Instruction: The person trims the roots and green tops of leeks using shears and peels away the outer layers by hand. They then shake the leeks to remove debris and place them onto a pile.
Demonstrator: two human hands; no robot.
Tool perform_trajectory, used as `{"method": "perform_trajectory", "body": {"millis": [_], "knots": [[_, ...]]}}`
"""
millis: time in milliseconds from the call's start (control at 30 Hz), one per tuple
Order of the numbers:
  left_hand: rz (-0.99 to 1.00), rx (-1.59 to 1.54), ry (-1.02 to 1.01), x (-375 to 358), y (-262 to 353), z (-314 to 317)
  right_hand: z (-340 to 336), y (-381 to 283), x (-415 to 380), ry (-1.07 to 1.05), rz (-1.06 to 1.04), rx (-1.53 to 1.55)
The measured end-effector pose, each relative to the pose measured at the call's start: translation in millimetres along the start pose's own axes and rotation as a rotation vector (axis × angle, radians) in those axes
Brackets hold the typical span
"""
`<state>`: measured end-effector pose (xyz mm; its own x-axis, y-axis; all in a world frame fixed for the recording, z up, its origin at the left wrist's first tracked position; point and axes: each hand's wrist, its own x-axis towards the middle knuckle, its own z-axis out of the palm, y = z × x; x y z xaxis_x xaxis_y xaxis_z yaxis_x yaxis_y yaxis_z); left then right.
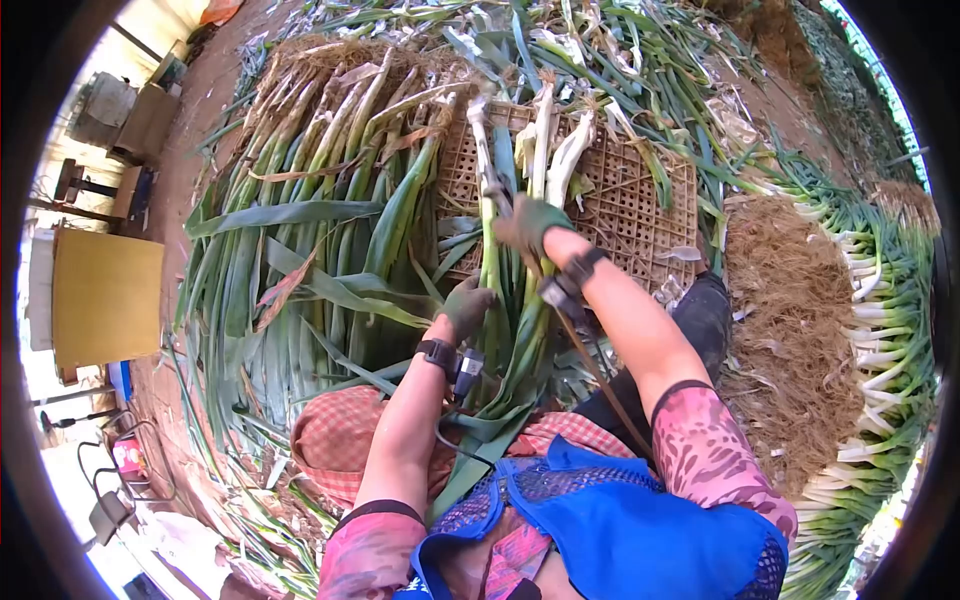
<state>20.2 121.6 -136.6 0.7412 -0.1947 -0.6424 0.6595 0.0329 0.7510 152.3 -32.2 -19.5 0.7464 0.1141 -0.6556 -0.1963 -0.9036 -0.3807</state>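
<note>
My left hand (468, 305), in a dark green glove, closes round the green lower part of a leek (488, 255). That leek's white root end points away from me over a brown lattice crate (635, 235). My gloved right hand (533, 222) is wrapped round a dark nozzle tool (497, 188), partly hidden by the fingers and smeared by motion. Its tip lies close to the leek's stalk. From below that hand a brown hose (598, 375) runs back toward my body. More pale leeks (570, 155) rest on the crate just beyond my right hand.
To the left lies a large pile of untrimmed leeks (310, 190) with roots and dry leaves. A mat of cut roots (790, 330) and a curved row of cleaned leeks (880, 340) lie right. Leaf scraps (620, 50) cover the far ground. A yellow board (108, 297) stands far left.
</note>
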Motion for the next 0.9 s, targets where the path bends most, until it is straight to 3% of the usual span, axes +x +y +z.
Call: {"method": "perform_trajectory", "body": {"millis": [67,167,400,633,900], "knots": [[-0.04,0.04,-0.023,-7.1,8.3,3.4,-8.3,-8.2,20.7,0.118,-0.034,-0.001],[-0.087,0.494,-0.011,-2.5,9.4,2.0,-20.5,-8.2,30.6,0.124,-0.092,-0.034],[-0.097,0.361,-0.045,7.1,-7.4,2.6,-6.8,11.1,16.1,0.167,-0.09,-0.15],[-0.138,0.32,-0.065,-3.7,-0.7,9.5,1.4,-3.3,14.9,0.216,-0.232,-0.301],[-0.031,0.528,-0.349,-11.2,3.7,36.2,-8.6,62.6,20.4,0.243,0.073,-0.245]]}}
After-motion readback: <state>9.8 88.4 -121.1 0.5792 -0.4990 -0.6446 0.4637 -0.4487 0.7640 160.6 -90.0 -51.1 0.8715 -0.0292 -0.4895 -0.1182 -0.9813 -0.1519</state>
